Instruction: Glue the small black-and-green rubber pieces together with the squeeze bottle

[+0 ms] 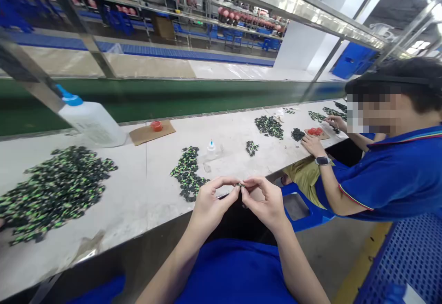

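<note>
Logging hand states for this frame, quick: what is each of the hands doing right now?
Left hand: closed, fingertips pinching the small dark part.
Right hand: closed, fingertips pinching the same small dark part from the other side.

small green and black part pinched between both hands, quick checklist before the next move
1. Small part gripped by fingertips of left hand and right hand: ok.
2. Part's orientation and fit: cannot tell, too small.
3. Nearest pile of parts lies on the table ahead of the hands: ok.
4. Small glue bottle upright beside that pile: ok.
5. Co-worker's hand is apart from the held part: ok.
6. Large jug leaning, cap on: ok.
</note>
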The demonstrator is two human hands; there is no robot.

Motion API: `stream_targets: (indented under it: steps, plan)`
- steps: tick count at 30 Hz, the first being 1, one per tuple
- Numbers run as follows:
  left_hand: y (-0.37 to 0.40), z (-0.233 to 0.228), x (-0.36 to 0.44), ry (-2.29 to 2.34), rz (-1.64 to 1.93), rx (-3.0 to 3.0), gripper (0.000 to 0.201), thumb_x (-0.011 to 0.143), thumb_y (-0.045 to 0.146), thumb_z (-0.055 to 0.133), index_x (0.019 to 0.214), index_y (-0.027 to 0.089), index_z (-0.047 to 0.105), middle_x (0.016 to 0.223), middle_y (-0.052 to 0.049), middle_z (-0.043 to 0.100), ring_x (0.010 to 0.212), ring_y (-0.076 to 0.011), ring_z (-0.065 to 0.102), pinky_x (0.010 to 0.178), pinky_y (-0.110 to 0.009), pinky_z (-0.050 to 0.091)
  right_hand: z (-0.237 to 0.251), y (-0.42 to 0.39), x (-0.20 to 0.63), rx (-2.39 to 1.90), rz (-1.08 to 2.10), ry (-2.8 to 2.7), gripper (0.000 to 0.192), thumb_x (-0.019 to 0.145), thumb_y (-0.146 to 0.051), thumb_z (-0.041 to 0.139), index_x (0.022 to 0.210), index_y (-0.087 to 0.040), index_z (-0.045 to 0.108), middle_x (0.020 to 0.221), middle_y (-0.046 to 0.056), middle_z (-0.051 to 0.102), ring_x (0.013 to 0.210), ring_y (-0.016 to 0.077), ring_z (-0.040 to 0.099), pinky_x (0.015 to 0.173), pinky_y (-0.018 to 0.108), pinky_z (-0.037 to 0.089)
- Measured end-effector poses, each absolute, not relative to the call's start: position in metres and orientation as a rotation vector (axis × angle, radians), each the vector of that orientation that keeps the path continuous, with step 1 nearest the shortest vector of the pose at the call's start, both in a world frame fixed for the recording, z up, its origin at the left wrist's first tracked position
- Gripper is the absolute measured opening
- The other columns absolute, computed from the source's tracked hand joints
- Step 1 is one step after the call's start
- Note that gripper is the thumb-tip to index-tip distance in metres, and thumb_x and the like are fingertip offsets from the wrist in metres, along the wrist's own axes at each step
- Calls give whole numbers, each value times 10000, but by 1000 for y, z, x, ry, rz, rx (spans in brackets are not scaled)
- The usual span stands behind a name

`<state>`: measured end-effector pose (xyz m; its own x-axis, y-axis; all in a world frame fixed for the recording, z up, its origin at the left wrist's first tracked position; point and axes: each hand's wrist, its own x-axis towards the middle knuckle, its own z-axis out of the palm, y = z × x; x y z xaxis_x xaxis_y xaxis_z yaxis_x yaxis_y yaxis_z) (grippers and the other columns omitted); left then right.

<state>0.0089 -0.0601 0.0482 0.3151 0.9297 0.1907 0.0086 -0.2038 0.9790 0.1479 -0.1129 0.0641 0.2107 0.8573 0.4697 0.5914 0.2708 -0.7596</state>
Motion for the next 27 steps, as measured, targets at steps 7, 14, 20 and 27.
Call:
stream_targets:
  steps: [7,14,20,27]
  plan:
    - [-61,45,17,829,1060,1609,140,731,302,641,771,199,727,798,-42,740,774,-204,684,744,-296,538,61,-120,150,-1465,262,-1377,57,705,-190,635,744,-222,610,663,-19,645,581,118,617,569,225,524]
    - [-59,32,26,869,1056,1592,221,765,290,627,953,192,690,837,-45,745,815,-201,697,812,-323,533,48,-112,161,-1427,485,-1286,137,686,-203,641,822,-212,630,656,-8,659,571,128,636,538,226,533]
    - [-56,20,39,941,1021,1737,118,789,226,601,828,232,712,827,-28,741,806,-204,681,794,-348,511,36,-105,183,-1423,682,-1316,232,707,-196,628,938,-203,651,680,-5,666,574,125,641,527,221,537]
    - [-29,8,64,1043,934,1809,145,791,224,575,813,224,719,820,-50,725,791,-207,674,739,-332,531,10,-75,217,-1435,661,-1467,245,723,-131,598,958,-198,620,713,-12,625,622,111,621,589,217,536]
